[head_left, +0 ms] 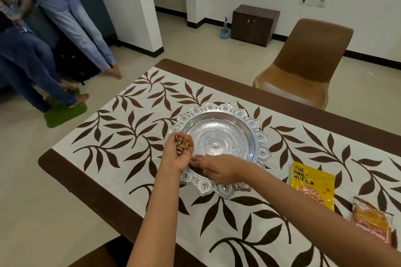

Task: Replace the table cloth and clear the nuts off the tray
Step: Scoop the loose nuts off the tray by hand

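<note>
My left hand (180, 155), cupped, holds pistachios (180, 144) over the left rim of the silver tray (219, 112); my right hand (217, 170), fingers flat, rests on its near wall. I would keep the cup level, raking any strays leftward

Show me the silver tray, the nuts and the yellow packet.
silver tray (219, 136), head view, bare embossed centre.
nuts (181, 144), head view, middle of the pile.
yellow packet (312, 183), head view, printed front.

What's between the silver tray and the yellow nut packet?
Nothing but bare table cloth, in the head view; the silver tray and yellow nut packet lie apart.
</note>
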Demonstrator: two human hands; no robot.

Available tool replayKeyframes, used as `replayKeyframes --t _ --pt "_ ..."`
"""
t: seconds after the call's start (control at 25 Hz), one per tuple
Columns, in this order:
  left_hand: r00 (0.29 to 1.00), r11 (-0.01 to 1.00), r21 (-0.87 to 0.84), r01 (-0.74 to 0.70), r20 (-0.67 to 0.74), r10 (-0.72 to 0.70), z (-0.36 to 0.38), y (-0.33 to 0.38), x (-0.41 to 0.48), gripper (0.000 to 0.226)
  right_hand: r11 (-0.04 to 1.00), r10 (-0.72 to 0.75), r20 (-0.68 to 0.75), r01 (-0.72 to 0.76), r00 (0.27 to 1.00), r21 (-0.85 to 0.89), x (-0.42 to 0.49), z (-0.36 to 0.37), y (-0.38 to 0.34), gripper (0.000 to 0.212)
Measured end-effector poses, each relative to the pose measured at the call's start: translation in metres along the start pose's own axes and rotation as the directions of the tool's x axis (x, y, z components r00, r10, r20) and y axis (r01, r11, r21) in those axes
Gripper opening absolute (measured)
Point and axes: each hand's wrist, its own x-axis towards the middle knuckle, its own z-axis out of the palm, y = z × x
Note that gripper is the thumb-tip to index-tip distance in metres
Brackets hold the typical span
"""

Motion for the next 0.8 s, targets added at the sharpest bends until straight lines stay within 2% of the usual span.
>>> replayKeyframes --t 0.12,0.2,0.28,0.32,0.4,0.56,0.64,0.8 --pt "1.0 1.0 0.022 -0.002 -0.004 0.002 0.001 0.0 -0.002 0.024 1.0 0.015 0.116 -0.012 0.993 -0.026 -0.037 -0.013 0.005 0.046" --pt "1.0 0.999 0.048 -0.02 -0.018 0.021 0.001 -0.003 -0.002 0.025 0.994 0.087 0.013 -0.087 0.996 0.069 -0.044 -0.023 0.007 0.046" --pt "0.999 0.997 0.073 -0.033 -0.032 0.035 0.002 -0.006 -0.001 0.025 0.954 0.289 -0.17 -0.268 0.942 0.135 -0.04 -0.027 0.012 0.046" --pt "0.999 0.996 0.08 -0.037 -0.034 0.039 0.003 -0.008 -0.001 0.026 0.922 0.387 -0.223 -0.371 0.894 0.111 -0.036 -0.026 0.01 0.043" --pt "0.998 0.995 0.089 -0.045 -0.034 0.048 0.003 -0.009 -0.002 0.028 0.871 0.481 -0.248 -0.491 0.841 0.025 -0.027 -0.012 -0.001 0.035" --pt "0.997 0.992 0.104 -0.069 -0.038 0.073 0.002 -0.015 -0.003 0.029 0.818 0.504 -0.273 -0.554 0.82 -0.154 -0.017 0.019 -0.045 0.037" --pt "0.995 0.989 0.118 -0.087 -0.034 0.091 0.001 -0.017 -0.003 0.029 0.816 0.511 -0.263 -0.558 0.818 -0.152 -0.015 0.024 -0.063 0.037" --pt "0.993 0.985 0.14 -0.097 -0.058 0.106 0.0 -0.019 -0.003 0.031 0.878 0.421 -0.166 -0.447 0.892 -0.171 -0.016 0.026 -0.078 0.031"
